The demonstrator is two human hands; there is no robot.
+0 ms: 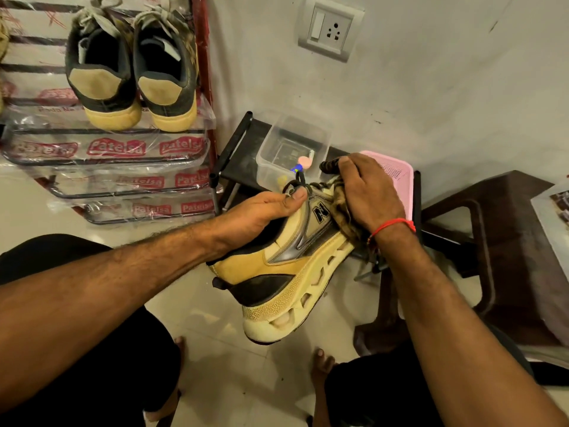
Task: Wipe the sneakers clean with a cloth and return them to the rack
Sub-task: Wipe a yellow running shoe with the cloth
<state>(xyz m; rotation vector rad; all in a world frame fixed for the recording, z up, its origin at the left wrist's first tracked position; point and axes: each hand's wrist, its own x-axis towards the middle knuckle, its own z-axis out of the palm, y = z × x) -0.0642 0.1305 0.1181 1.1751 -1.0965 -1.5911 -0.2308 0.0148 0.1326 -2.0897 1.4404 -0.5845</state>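
Note:
A tan and yellow sneaker (286,272) with a chunky cut-out sole hangs above the floor, heel toward me. My left hand (261,211) grips its collar, thumb by the dark laces. My right hand (369,192) holds a brownish cloth (345,217) bunched against the sneaker's toe and side; most of the cloth is hidden under the palm. A pair of dark sneakers with tan heels (132,72) stands on the top shelf of the shoe rack (107,161) at the left.
The rack's lower shelves are wrapped in printed plastic. A clear plastic box (292,143) and a pink basket (397,171) sit on a low black stand by the wall. A brown plastic stool (508,241) stands at the right. My bare feet rest on the tiled floor.

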